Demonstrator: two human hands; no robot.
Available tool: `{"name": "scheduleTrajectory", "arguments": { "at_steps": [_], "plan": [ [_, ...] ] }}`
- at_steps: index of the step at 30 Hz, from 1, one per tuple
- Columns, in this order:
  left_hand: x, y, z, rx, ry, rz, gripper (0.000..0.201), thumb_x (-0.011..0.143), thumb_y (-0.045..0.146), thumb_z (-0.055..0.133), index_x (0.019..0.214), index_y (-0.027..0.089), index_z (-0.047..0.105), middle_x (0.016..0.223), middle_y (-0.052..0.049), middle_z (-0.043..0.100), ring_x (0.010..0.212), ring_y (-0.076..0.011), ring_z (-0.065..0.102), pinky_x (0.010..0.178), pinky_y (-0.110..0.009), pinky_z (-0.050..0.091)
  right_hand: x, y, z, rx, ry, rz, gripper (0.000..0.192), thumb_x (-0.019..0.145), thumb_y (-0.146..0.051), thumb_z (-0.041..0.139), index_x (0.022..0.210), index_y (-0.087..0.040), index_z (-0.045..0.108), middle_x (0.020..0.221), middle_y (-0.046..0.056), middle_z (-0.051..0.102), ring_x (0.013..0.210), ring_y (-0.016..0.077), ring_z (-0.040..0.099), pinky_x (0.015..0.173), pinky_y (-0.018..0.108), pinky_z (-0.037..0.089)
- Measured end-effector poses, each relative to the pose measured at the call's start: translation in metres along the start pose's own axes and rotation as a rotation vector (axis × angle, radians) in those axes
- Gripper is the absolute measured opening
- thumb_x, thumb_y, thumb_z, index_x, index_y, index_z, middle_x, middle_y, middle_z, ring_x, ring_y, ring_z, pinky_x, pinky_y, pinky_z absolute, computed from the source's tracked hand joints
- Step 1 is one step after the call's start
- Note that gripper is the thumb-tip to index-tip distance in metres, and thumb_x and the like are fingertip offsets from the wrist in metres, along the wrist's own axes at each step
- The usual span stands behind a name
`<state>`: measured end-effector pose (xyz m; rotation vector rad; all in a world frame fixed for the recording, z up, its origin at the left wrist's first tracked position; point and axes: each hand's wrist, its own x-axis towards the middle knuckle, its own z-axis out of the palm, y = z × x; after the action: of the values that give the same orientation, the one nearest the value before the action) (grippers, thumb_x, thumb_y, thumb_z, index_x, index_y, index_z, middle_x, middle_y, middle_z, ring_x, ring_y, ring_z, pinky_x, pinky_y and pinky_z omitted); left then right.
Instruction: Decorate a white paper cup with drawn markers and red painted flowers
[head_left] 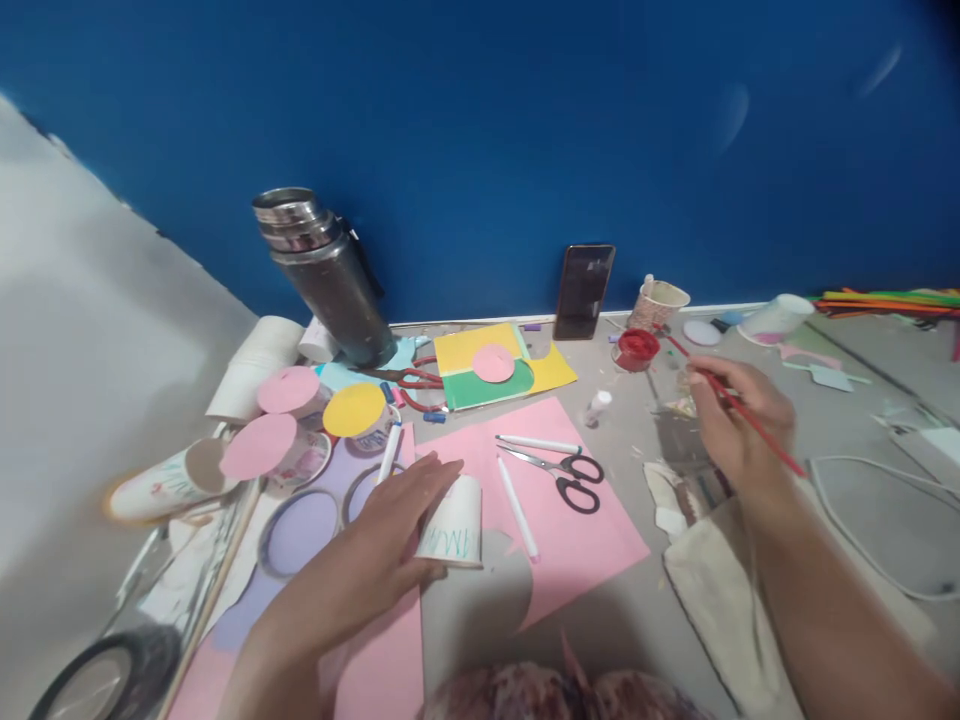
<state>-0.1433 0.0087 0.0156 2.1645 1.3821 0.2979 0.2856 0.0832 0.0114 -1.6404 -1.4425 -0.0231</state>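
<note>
fingers closed: a tapered white paper cup is grasped by the left hand toward the near edge of the worktop, a slim red paintbrush by the right hand. green zigzags are drawn; red is not visible there.

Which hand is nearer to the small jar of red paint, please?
Right. The right hand, holding a brush, is close, to the right of the jar. The left hand, holding a paper cup, is farther, left of it and nearer the body.
</note>
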Motion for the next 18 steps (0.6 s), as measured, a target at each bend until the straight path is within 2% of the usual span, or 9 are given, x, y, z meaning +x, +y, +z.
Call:
{"name": "scheduleTrajectory", "arguments": {
  "at_steps": [5,10,14,18],
  "plan": [
    [0.0,0.011,-0.004,0.022,-0.128,-0.136,0.094,0.086,0.036,0.083,0.168,0.039,0.037,0.178,-0.009,0.036,0.165,-0.0418,0.032,0.128,-0.062,0.039,-0.003,0.018,0.007,-0.141,-0.205,-0.191,0.03,0.097,-0.029,0.058,0.118,-0.02,0.077,0.115,0.015,0.081,0.109,0.0317,0.073,0.104,0.047,0.054],
    [-0.001,0.017,-0.012,-0.001,-0.202,-0.075,0.091,0.088,0.03,0.08,0.168,0.037,0.037,0.178,-0.01,0.036,0.166,-0.0416,0.029,0.13,-0.063,0.038,-0.007,0.034,0.015,-0.252,-0.41,-0.292,0.038,0.092,-0.017,0.054,0.121,-0.021,0.078,0.118,0.015,0.081,0.112,0.0366,0.07,0.098,0.052,0.057],
    [-0.002,0.014,-0.014,-0.021,-0.216,-0.054,0.086,0.091,0.029,0.078,0.167,0.033,0.039,0.176,-0.011,0.04,0.166,-0.0399,0.032,0.131,-0.061,0.037,-0.007,0.041,0.018,-0.286,-0.478,-0.331,0.042,0.088,-0.013,0.054,0.121,-0.02,0.078,0.122,0.014,0.08,0.114,0.0374,0.07,0.099,0.054,0.057],
    [-0.002,0.019,-0.014,-0.025,-0.177,-0.085,0.095,0.086,0.033,0.084,0.169,0.03,0.036,0.177,-0.013,0.038,0.163,-0.0397,0.038,0.13,-0.057,0.04,-0.006,0.046,0.016,-0.29,-0.536,-0.358,0.05,0.08,-0.006,0.051,0.117,-0.024,0.08,0.122,0.01,0.082,0.114,0.0341,0.074,0.098,0.049,0.059]
  ]
}}
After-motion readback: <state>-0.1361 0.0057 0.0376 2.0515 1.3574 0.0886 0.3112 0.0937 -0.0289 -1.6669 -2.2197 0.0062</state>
